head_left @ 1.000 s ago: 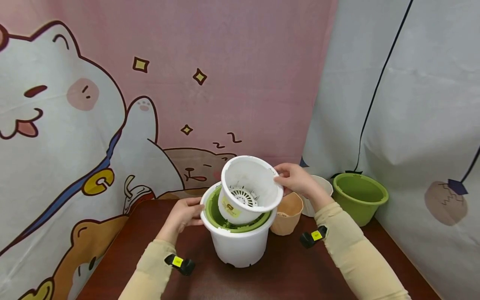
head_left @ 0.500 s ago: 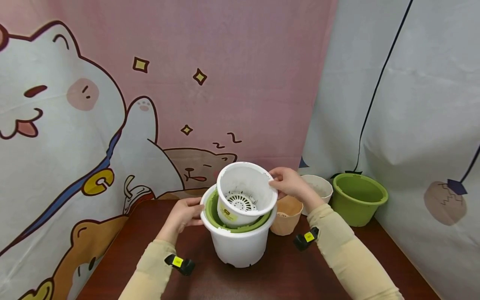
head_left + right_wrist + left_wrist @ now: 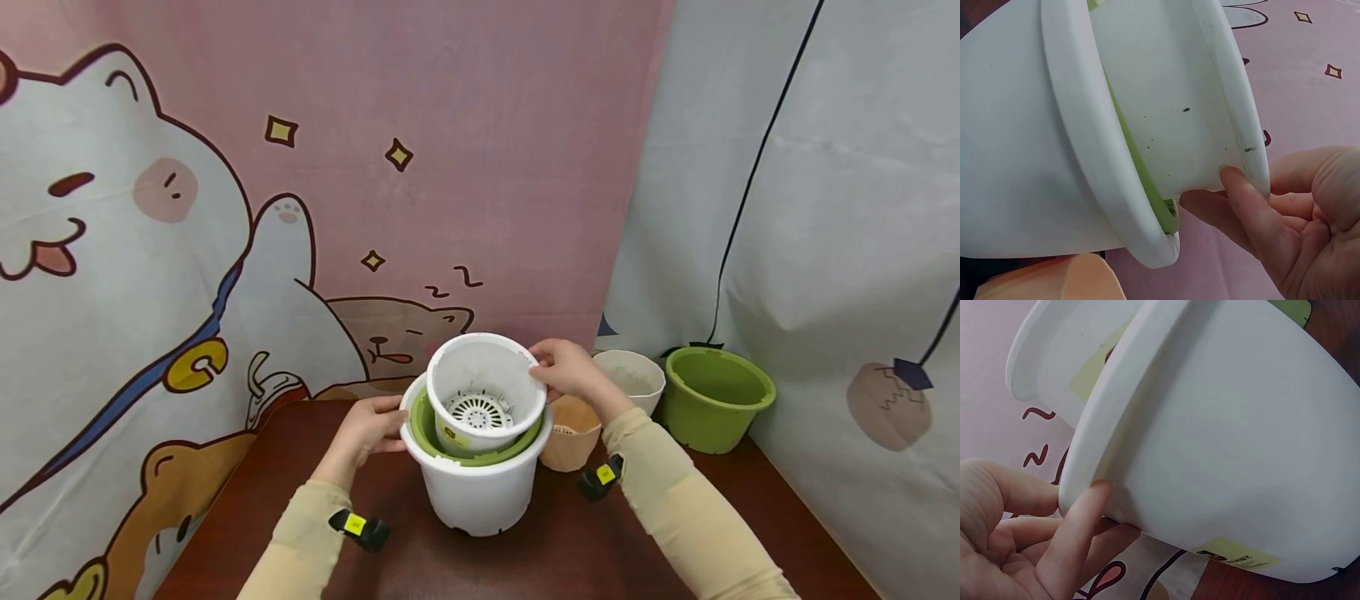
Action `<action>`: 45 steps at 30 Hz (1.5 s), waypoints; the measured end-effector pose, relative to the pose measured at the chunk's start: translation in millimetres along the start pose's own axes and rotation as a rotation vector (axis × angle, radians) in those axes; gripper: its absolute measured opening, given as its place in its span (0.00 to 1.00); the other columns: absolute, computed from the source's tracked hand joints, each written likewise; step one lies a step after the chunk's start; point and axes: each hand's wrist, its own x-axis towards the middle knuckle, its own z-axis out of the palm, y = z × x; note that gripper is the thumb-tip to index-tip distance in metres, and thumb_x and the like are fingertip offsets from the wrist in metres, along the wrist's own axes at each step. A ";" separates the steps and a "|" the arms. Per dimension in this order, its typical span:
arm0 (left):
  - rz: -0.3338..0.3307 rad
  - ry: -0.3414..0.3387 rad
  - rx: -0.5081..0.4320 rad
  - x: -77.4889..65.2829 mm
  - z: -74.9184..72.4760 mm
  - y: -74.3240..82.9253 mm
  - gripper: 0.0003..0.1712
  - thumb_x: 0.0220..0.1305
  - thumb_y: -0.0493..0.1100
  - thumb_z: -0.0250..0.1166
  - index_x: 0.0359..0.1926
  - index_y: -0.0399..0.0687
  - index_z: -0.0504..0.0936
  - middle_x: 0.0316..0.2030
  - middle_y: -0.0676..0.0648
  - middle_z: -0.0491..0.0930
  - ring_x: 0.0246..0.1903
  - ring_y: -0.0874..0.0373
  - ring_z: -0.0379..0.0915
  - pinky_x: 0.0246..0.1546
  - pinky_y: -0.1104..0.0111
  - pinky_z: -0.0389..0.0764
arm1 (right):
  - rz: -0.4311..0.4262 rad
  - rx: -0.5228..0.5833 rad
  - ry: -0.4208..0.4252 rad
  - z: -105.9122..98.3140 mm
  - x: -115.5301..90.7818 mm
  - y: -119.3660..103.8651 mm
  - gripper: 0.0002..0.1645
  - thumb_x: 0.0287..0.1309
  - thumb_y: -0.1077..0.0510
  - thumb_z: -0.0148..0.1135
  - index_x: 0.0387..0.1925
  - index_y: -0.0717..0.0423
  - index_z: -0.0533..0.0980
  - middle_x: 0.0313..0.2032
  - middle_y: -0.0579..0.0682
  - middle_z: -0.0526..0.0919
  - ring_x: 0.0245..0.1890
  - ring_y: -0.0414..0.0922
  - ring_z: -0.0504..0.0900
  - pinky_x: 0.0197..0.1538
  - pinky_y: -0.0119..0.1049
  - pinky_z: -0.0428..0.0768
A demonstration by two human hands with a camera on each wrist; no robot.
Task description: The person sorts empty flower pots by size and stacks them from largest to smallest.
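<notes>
A large white flowerpot (image 3: 478, 500) stands on the table with a green flowerpot (image 3: 424, 429) nested inside it. My left hand (image 3: 369, 433) holds the large pot's rim at its left side, thumb under the lip in the left wrist view. A smaller white flowerpot (image 3: 480, 364) with a slotted base sits partway inside the green one, tilted toward me, its lower part hidden. My right hand (image 3: 573, 375) pinches its rim on the right. In the right wrist view, the small pot's rim stands out beyond the green edge (image 3: 1141, 169).
To the right of the stack are a peach-coloured pot (image 3: 570, 446), a cream pot (image 3: 633, 375) behind it and another green pot (image 3: 716, 408) near the right wall. A cartoon-printed pink curtain (image 3: 510, 167) hangs behind the dark red table (image 3: 277, 500).
My right hand has brought the small white flowerpot down and a little left, deeper into the green one. My left hand has stayed at the large pot's rim.
</notes>
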 end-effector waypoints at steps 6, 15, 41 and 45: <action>0.013 -0.005 -0.026 -0.3 0.5 0.0 0.24 0.67 0.33 0.63 0.62 0.30 0.75 0.45 0.35 0.82 0.31 0.53 0.83 0.30 0.62 0.88 | 0.007 -0.027 -0.009 4.4 3.6 -1.7 0.20 0.65 0.67 0.57 0.57 0.73 0.73 0.38 0.62 0.83 0.23 0.46 0.83 0.26 0.39 0.87; 0.008 -0.001 -0.030 0.5 0.1 -1.1 0.24 0.67 0.33 0.63 0.62 0.30 0.75 0.44 0.36 0.82 0.31 0.53 0.83 0.30 0.62 0.88 | 0.027 -0.054 -0.011 10.3 4.4 -7.2 0.19 0.65 0.67 0.57 0.56 0.72 0.73 0.40 0.63 0.82 0.24 0.47 0.84 0.26 0.39 0.87; 0.015 -0.013 -0.015 -1.0 -0.9 1.1 0.24 0.67 0.35 0.64 0.62 0.32 0.75 0.45 0.36 0.82 0.32 0.52 0.83 0.31 0.61 0.88 | 0.045 -0.193 0.047 26.9 7.8 -15.1 0.16 0.61 0.66 0.58 0.50 0.69 0.77 0.38 0.60 0.80 0.19 0.44 0.82 0.22 0.36 0.85; 0.010 -0.011 -0.012 -0.4 -0.8 0.0 0.25 0.67 0.35 0.64 0.63 0.32 0.75 0.46 0.36 0.82 0.32 0.53 0.83 0.31 0.61 0.88 | 0.045 -0.242 0.050 28.9 7.2 -15.0 0.16 0.61 0.66 0.58 0.49 0.70 0.77 0.36 0.58 0.81 0.17 0.44 0.82 0.21 0.34 0.84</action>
